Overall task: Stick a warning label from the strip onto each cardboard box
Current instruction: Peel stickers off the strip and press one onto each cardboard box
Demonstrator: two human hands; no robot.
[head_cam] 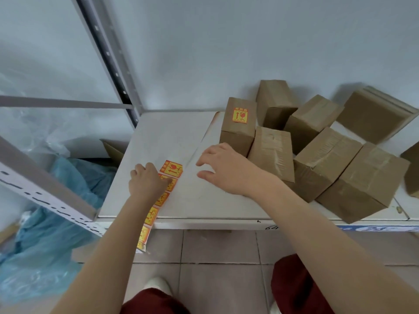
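Pressing down on a long strip of yellow-and-red warning labels (pixel 158 200), the left hand (pixel 147 180) sits near the front left corner of the white shelf board (pixel 172 137). Its fingers are curled under with the knuckles up, and the thumb lies across the strip's second label. The strip runs from there towards the shelf board's front edge and hangs over it, its lower end dangling above the beige tiled floor (pixel 217 254). The topmost label (pixel 171 169) lies just beyond the left thumb; whether it has been peeled from the backing I cannot tell.

The right hand (pixel 224 168) is over the middle of the shelf board, palm down, fingers spread and slightly bent, holding nothing. It is just beside the nearest boxes and apart from the strip.

A cluster of brown cardboard boxes sealed with clear tape fills the right half of the shelf board. The tall box at the cluster's left (pixel 239 130) carries a yellow-and-red label (pixel 241 115) on its top face. The neighbouring boxes show no label on their visible faces: one behind it against the wall (pixel 275 103), one in front of it to the right (pixel 272 152), and three more further right (pixel 311 118) (pixel 324 162) (pixel 362 182). A stack of flat brown cardboard (pixel 374 112) leans at the back right corner.

Left of the shelf board stand a grey perforated metal upright (pixel 108 53) and crumpled blue plastic bags (pixel 68 200).
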